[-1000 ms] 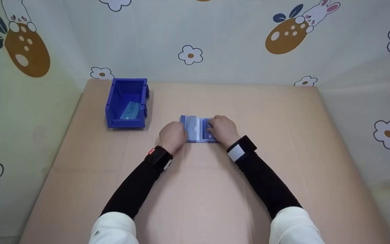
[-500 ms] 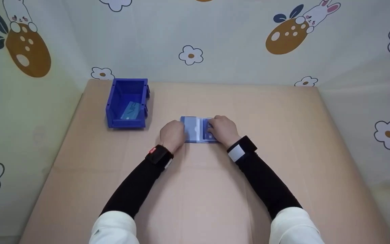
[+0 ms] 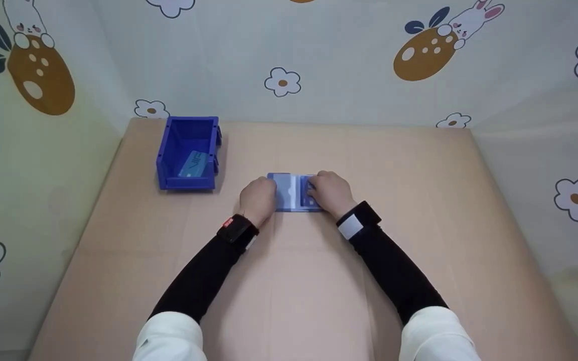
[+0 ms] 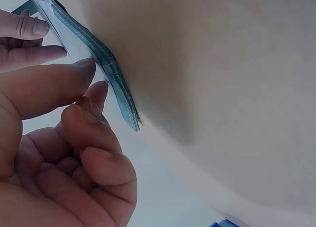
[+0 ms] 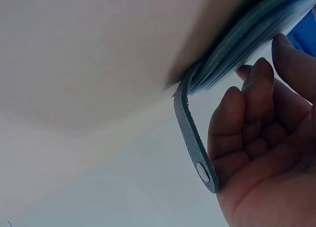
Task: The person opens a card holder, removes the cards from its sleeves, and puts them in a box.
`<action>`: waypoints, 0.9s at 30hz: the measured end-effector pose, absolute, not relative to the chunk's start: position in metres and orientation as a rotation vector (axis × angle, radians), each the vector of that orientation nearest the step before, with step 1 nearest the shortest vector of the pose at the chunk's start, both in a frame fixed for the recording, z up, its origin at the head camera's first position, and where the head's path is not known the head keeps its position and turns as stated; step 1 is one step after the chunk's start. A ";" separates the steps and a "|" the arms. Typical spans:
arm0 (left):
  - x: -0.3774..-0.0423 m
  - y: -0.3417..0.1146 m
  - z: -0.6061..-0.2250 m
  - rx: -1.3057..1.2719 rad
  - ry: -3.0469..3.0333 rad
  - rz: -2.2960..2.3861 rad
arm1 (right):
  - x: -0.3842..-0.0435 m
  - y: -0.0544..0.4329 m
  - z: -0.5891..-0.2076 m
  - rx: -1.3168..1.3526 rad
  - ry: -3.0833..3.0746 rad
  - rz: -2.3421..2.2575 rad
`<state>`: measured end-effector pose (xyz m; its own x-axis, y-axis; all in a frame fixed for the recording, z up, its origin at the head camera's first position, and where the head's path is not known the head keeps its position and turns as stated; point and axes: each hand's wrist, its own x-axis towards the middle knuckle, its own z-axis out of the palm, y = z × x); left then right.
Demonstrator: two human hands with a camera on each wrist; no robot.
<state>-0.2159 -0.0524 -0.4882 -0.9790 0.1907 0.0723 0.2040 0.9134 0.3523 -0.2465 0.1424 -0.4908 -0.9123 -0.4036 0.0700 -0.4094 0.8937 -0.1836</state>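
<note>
A blue card holder (image 3: 284,191) with clear plastic sleeves lies spread open on the table in the head view. My left hand (image 3: 258,199) pinches its left cover, thumb and forefinger at the edge in the left wrist view, where the cover (image 4: 116,79) bends up slightly. My right hand (image 3: 333,192) holds the right side, its thumb over the stacked sleeves. In the right wrist view, a strap (image 5: 190,133) with a round metal snap sticks out beside the curled fingers of this hand. The fingertips under the covers are partly hidden.
At the back left of the tan table (image 3: 409,210) stands a blue plastic bin (image 3: 186,183). A teal card (image 3: 194,163) with large letters lies inside it. Patterned cloth walls (image 3: 349,65) rise behind the table and on both sides.
My left hand has shifted slightly up and to the right along the left cover. The right hand and the bin stay where they were.
</note>
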 end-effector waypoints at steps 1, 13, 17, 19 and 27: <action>-0.216 -0.052 -0.488 -0.314 -3.037 -0.565 | -0.246 0.143 -0.491 0.653 -3.024 0.301; -0.217 -0.052 -0.488 -0.292 -3.058 -0.582 | -0.241 0.160 -0.484 0.613 -3.015 0.396; -0.217 -0.052 -0.489 -0.299 -3.056 -0.569 | -0.240 0.167 -0.483 0.597 -3.009 0.417; -0.216 -0.052 -0.488 -0.309 -3.047 -0.571 | -0.240 0.170 -0.484 0.599 -3.004 0.409; -0.216 -0.053 -0.488 -0.330 -3.025 -0.592 | -0.241 0.175 -0.488 0.618 -3.011 0.405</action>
<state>-0.2162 -0.0531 -0.4878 -0.9765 0.1995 0.0817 0.2156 0.9045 0.3680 -0.2412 0.1754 -0.4878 -0.9197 -0.3817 0.0923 -0.3925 0.8865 -0.2452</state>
